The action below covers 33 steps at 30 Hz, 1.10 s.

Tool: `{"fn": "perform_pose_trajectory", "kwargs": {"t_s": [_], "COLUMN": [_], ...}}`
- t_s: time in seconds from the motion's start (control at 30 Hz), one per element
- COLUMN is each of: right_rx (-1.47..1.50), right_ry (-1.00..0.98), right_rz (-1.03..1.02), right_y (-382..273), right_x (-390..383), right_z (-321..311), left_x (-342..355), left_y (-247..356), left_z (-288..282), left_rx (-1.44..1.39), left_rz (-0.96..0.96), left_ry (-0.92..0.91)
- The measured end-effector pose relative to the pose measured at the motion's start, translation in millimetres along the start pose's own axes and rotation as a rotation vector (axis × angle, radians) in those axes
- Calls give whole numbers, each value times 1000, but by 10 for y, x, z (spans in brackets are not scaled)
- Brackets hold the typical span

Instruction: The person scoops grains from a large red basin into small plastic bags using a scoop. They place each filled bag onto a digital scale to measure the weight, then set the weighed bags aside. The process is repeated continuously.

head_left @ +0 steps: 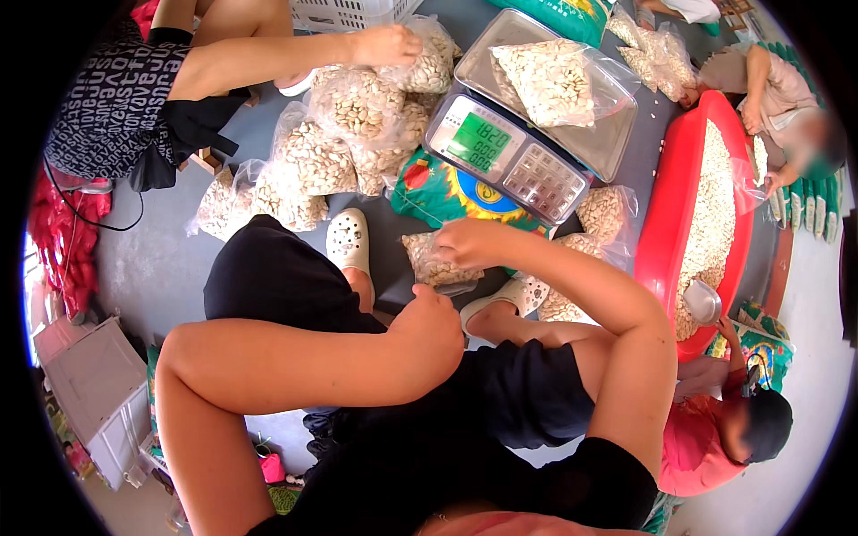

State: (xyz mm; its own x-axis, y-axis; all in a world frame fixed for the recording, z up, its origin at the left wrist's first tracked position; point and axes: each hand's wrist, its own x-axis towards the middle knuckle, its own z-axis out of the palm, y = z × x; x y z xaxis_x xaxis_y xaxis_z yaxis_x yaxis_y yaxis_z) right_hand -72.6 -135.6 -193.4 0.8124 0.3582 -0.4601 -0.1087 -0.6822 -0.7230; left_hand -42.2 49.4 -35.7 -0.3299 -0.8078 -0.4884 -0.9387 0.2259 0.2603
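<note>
A clear plastic bag of pale seeds [433, 270] is just beyond my lap, between my two shoes. Bent over it from the right, my right hand [466, 244] has its fingers closed on the bag's upper part. My left hand [427, 344] is curled into a loose fist on the near side of the bag; whatever its fingers may hold is hidden. Farther off, a digital scale [514, 156] with a lit green display carries a filled seed bag [547, 80] on its metal tray [617, 134]. The scale stands on a green printed sack [424, 196].
Several filled seed bags [313, 156] are piled ahead to the left, where another person's hand [386, 45] touches one. More seed bags [601, 214] lie right of the scale. A red tub [657, 232] of loose seeds holds a metal scoop [702, 302]; two people work around it.
</note>
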Motion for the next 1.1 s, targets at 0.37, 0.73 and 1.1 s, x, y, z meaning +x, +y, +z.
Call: {"fn": "perform_pose_trajectory", "kwargs": {"t_s": [0.37, 0.73, 1.1], "right_rx": [-714, -566, 149], "right_ry": [658, 795, 396], "right_rz": [582, 670, 424], "right_y": [105, 860, -86], "right_x": [-769, -242, -1032], "right_z": [-2161, -2356, -2491], "left_x": [61, 86, 9], "left_y": [19, -31, -19], "left_z": [70, 63, 120], "left_rx": [29, -24, 36], "left_rz": [7, -78, -43], "left_ry": [-5, -28, 14]}}
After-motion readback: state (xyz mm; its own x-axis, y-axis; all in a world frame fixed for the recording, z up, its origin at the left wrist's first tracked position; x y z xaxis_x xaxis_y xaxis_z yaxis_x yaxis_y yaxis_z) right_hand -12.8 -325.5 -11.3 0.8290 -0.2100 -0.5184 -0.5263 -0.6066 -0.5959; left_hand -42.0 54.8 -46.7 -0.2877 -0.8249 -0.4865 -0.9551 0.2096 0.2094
